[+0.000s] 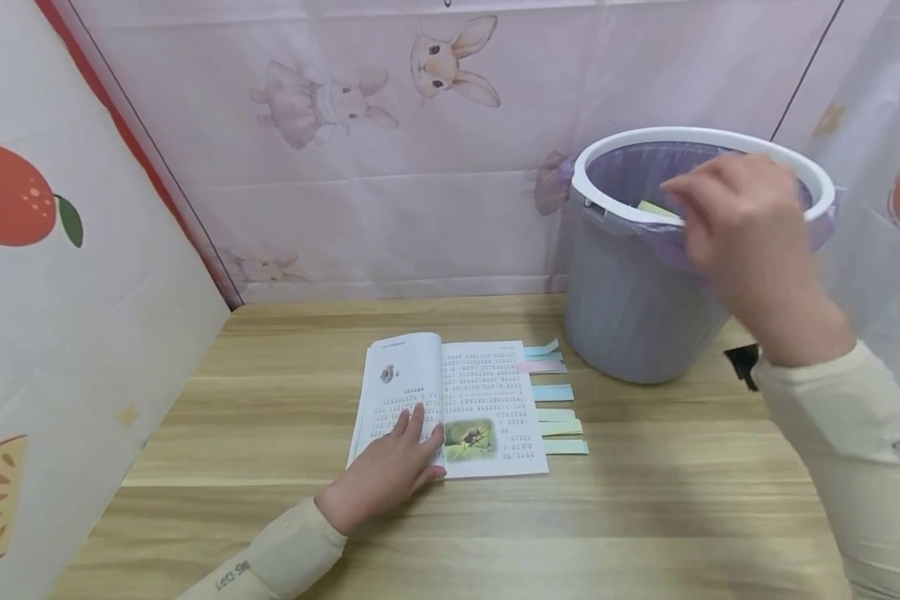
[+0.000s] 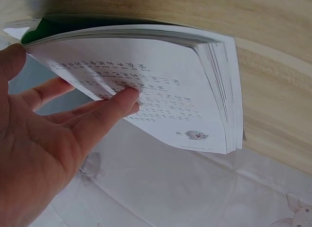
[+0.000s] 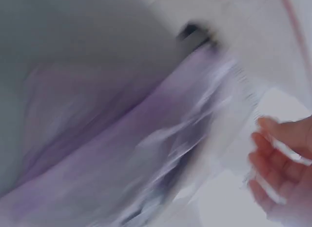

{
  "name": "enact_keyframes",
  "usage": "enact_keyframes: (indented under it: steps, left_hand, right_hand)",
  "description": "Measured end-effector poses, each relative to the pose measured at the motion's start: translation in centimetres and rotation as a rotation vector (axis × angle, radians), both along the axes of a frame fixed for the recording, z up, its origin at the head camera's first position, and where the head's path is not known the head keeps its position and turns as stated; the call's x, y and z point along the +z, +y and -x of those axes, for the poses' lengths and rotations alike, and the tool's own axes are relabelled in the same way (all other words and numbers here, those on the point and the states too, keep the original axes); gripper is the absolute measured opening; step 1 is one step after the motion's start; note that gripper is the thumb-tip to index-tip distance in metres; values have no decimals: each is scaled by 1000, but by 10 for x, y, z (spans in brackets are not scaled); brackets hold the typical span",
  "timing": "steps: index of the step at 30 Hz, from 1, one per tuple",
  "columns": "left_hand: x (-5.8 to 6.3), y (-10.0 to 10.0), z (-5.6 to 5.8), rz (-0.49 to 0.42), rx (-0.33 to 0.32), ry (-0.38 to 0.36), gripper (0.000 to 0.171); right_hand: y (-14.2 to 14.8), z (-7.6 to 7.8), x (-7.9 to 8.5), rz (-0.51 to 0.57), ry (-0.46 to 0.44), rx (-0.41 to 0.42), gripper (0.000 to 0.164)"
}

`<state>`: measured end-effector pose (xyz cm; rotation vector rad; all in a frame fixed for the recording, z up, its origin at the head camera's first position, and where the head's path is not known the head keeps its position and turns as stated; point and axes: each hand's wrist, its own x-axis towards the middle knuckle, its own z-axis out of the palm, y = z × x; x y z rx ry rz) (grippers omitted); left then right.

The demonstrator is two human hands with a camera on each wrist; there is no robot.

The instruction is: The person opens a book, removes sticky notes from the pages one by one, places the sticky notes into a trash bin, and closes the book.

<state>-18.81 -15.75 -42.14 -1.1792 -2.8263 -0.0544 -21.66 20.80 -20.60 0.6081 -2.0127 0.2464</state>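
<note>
An open book (image 1: 487, 392) lies on the wooden table, with printed text and an insect picture on its right page. Several pastel sticky strips (image 1: 553, 392) stick out past its right edge. My left hand (image 1: 390, 467) rests on the left page near the spine, its fingers extended; in the left wrist view the fingers (image 2: 105, 114) lie against that page. Over the near rim of a grey bin (image 1: 637, 300) hovers my right hand (image 1: 750, 233). Its fingers (image 3: 273, 161) are loosely bent, with nothing visible between them. A yellow-green strip (image 1: 656, 209) shows just inside the bin.
A purple bag (image 1: 637, 167) lines the bin under a white rim (image 1: 701, 136). The bin stands at the table's back right, with a small black object (image 1: 742, 365) beside it. A rabbit-print sheet (image 1: 420, 217) hangs behind the table. The right wrist view is blurred.
</note>
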Motion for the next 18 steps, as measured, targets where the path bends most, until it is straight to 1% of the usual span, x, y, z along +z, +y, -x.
enact_keyframes:
  steps: [2,3,4,5,7,8,10,11,13,15,18]
  left_hand:
    - [-1,1,0,2,-3,12,49]
    - [-1,1,0,4,-4,17,50]
    - [-2,0,1,4,-3,24,50]
    - [-2,0,1,3,0,24,50]
    - [-1,-1,1,1,5,21,50]
    - [-1,-2,0,0,10,16,50]
    - [-1,-3,-1,-9,15,2,50]
    - [-1,-3,-1,-13,15,-3,50]
    - [-2,-3,-2,-14,12,-5,50]
    - [-2,-2,-2,-14,8,-3,50]
    - [-2,-1,-1,0,9,12,51]
  right_hand:
    - [-16,-5,-14,-92,-1,140,12]
    - [-23,-5,-25,-140,-31,202,13]
    - [-30,-3,-37,-190,-65,248,14]
    - [-37,2,-51,-235,-113,283,13]
    - [-48,17,-84,-295,-213,308,11]
    - [-52,24,-102,-317,-273,298,10]
    - [-58,39,-134,-368,-403,248,11]
    - [-60,46,-148,-394,-467,214,13]
    - [-61,56,-171,-439,-568,151,13]
    - [-61,63,-188,-467,-634,107,13]
    - [-61,71,-201,-471,-668,78,13]
